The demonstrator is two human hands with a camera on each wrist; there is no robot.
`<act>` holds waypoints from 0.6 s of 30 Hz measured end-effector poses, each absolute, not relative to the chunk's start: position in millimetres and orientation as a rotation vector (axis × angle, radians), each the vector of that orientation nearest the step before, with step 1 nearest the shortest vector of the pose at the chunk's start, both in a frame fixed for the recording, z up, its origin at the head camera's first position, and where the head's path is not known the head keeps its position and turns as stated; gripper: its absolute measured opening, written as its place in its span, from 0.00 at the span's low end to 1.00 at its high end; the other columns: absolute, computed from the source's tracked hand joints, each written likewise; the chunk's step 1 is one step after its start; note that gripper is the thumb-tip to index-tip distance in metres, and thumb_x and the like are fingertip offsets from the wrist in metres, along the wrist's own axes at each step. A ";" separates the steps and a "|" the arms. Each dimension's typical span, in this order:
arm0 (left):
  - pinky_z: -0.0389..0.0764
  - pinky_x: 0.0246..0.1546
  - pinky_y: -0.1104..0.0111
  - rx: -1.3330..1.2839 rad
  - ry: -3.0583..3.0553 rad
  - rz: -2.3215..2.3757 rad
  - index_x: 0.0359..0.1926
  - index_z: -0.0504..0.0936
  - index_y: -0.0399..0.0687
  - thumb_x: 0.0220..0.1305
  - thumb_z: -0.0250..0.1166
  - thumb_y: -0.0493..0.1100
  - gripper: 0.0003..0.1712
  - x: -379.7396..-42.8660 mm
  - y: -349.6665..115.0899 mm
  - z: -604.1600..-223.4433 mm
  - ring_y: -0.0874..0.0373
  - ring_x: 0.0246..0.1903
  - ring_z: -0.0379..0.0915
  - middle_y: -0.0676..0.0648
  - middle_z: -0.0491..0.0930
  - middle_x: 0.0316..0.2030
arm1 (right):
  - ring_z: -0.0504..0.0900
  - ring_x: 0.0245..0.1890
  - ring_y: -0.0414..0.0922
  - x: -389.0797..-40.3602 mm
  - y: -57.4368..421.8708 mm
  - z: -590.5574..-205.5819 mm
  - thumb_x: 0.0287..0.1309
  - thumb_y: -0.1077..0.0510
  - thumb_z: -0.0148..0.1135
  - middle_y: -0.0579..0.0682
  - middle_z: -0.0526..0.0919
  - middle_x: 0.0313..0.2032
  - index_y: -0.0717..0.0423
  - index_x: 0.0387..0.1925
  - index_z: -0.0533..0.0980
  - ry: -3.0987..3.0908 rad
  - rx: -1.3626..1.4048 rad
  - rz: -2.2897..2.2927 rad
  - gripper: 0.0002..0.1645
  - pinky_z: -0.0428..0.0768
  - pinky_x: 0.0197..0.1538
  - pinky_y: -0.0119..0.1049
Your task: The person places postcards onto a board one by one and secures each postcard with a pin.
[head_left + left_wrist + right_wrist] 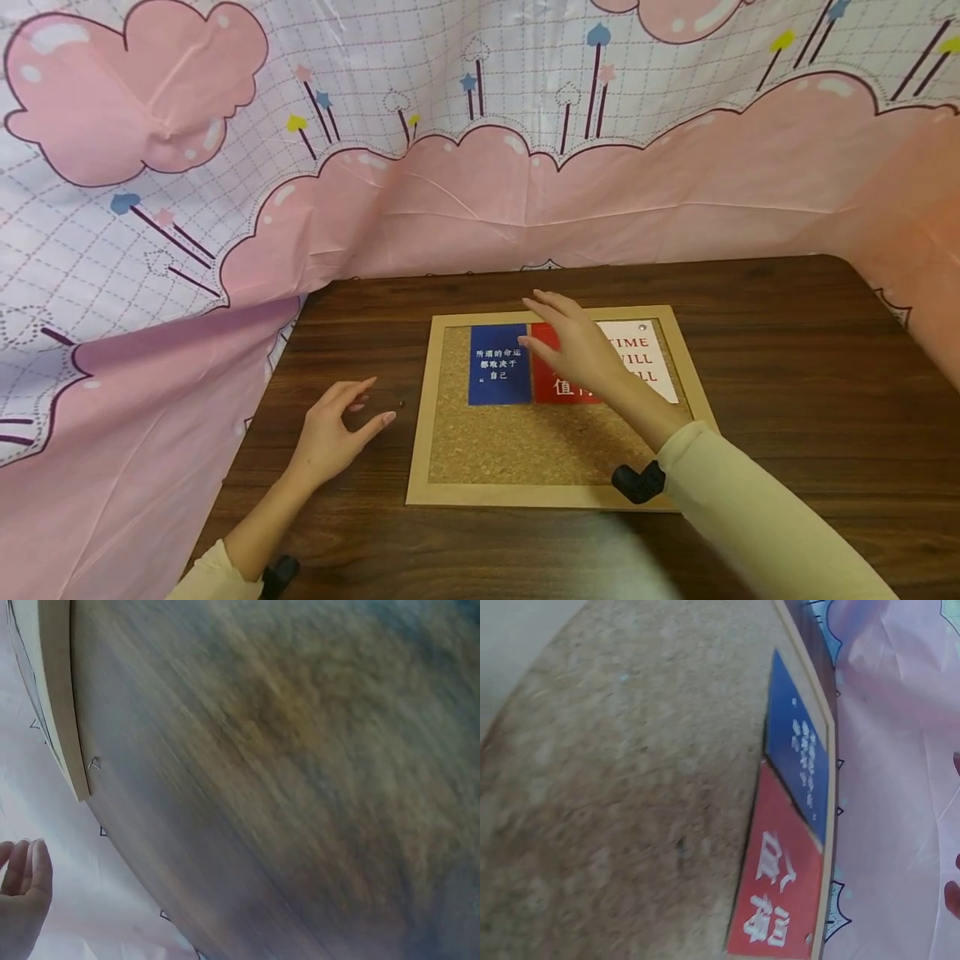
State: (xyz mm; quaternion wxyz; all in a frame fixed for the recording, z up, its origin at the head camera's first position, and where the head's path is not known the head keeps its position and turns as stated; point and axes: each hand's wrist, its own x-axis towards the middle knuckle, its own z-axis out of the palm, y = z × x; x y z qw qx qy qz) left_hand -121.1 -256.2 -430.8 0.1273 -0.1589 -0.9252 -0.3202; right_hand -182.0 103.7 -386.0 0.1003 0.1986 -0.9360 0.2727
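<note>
My right hand (577,346) reaches over a cork board (525,446), its fingers extended above a red card (551,392) and hiding part of it. Left of the red card lies a blue card (498,367) with white writing, and to the right a white card (645,367) with red letters. A tack (642,327) shows at the white card's top corner. Left of the board, my left hand (330,433) hovers with thumb and fingers apart, holding nothing. A small thumbtack (401,404) lies on the table just beyond its fingertips, also visible in the left wrist view.
The board's pale wooden frame (423,408) rests on a dark wood table (780,358). A patterned pink and white cloth (465,200) hangs behind and along the left side. Black wrist devices (639,483) sit on both forearms.
</note>
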 end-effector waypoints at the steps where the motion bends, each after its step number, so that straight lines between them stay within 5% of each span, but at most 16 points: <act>1: 0.83 0.45 0.59 -0.430 -2.715 -0.993 0.59 0.77 0.42 0.52 0.75 0.50 0.34 -122.3 -257.9 -430.6 0.47 0.46 0.81 0.42 0.80 0.48 | 0.62 0.71 0.55 -181.0 104.4 -387.6 0.61 0.46 0.64 0.55 0.66 0.70 0.54 0.68 0.67 -2.775 0.610 0.787 0.36 0.64 0.70 0.54; 9: 0.79 0.52 0.66 0.041 -2.898 -1.478 0.65 0.72 0.49 0.63 0.63 0.61 0.35 -131.2 -272.7 -437.0 0.51 0.54 0.77 0.45 0.78 0.55 | 0.64 0.70 0.57 -172.9 104.9 -410.4 0.61 0.47 0.64 0.59 0.68 0.68 0.55 0.67 0.68 -2.835 0.820 0.704 0.36 0.68 0.67 0.53; 18: 0.73 0.63 0.57 0.185 -2.869 -1.768 0.67 0.69 0.44 0.72 0.55 0.42 0.25 -134.8 -272.6 -441.5 0.46 0.58 0.75 0.37 0.75 0.58 | 0.62 0.71 0.60 -165.8 98.4 -431.8 0.62 0.50 0.63 0.60 0.67 0.69 0.55 0.67 0.68 -2.907 0.956 0.668 0.34 0.65 0.69 0.55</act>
